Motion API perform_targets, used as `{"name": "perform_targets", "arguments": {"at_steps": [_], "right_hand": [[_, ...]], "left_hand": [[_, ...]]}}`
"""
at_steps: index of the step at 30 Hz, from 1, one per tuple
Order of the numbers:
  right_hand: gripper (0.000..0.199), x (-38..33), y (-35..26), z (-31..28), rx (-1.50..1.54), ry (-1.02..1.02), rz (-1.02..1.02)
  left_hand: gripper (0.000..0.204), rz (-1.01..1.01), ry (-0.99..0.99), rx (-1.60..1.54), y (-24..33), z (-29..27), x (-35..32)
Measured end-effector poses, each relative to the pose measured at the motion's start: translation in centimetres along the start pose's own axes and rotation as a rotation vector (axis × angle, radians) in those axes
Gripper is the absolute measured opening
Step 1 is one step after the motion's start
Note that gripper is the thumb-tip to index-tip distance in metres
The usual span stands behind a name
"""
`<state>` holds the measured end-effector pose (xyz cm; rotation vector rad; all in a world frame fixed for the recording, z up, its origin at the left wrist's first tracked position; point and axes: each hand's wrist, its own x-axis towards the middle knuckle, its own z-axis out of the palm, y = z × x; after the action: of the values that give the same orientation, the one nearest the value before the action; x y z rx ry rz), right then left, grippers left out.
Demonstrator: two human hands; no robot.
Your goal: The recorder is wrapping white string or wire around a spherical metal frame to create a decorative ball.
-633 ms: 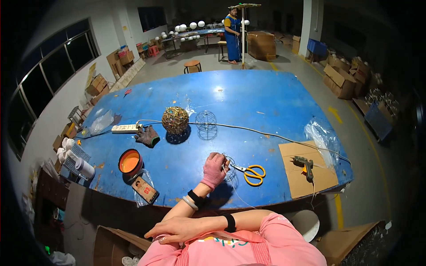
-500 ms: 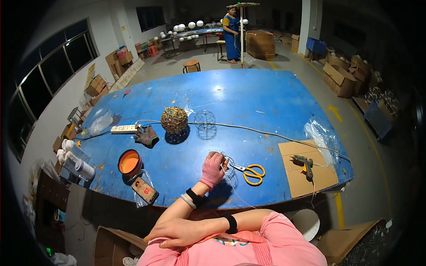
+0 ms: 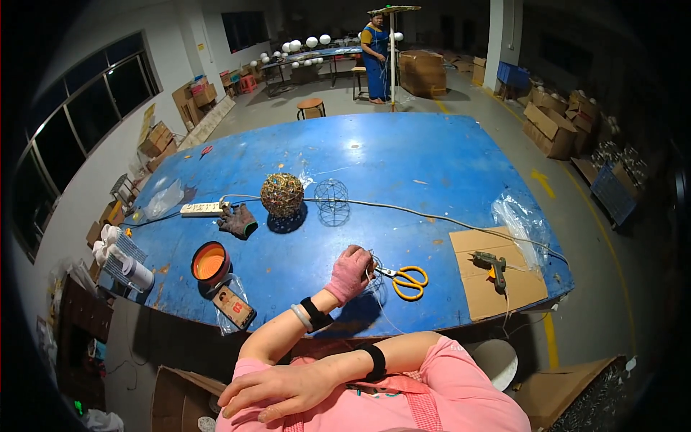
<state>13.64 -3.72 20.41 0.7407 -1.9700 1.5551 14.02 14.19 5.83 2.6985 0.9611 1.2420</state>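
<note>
My left hand [image 3: 351,274], in a pink fingerless glove, is closed on a thin wire frame [image 3: 376,276] at the near middle of the blue table. Its fingers hide much of the frame, and a thin strand trails toward my body. Touching or close beside the frame are scissors [image 3: 409,281] with yellow handles; the blade tips are hidden by the wire. My right arm crosses my body, and my right hand [image 3: 282,391] lies bare on my left sleeve, fingers stretched out. Farther off stand a round wire frame [image 3: 332,202] and a brownish-gold woven ball [image 3: 282,195].
On the blue table [image 3: 403,158] are a glue gun [image 3: 492,268] on cardboard [image 3: 471,295], an orange-lined bowl [image 3: 211,263], a phone [image 3: 234,308], a dark glove [image 3: 237,221] and a power strip [image 3: 203,209]. A cable [image 3: 417,213] crosses it. A person [image 3: 375,57] stands beyond.
My right hand has shifted a little left and down on the sleeve, its fingers more spread. The left hand has turned slightly over the wire frame, and its forearm has moved a little left.
</note>
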Motion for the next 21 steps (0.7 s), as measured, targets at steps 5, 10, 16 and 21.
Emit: {"name": "perform_targets", "arguments": {"at_steps": [5, 10, 16, 21], "right_hand": [[0.04, -0.1, -0.2, 0.5, -0.085, -0.029, 0.006], [0.04, -0.4, -0.1, -0.1, -0.106, -0.05, 0.04], [0.043, -0.6, 0.5, -0.7, -0.243, -0.003, -0.026], [0.043, -0.6, -0.1, -0.9, -0.167, -0.048, -0.019]], "left_hand": [[0.018, 0.022, 0.007, 0.003, 0.4, -0.2, -0.3], [0.017, 0.04, 0.002, 0.001, 0.0, -0.1, -0.3], [0.017, 0.003, -0.039, -0.009, -0.1, 0.4, 0.6], [0.016, -0.086, -0.091, -0.053, 0.0, 1.2, 1.5]]}}
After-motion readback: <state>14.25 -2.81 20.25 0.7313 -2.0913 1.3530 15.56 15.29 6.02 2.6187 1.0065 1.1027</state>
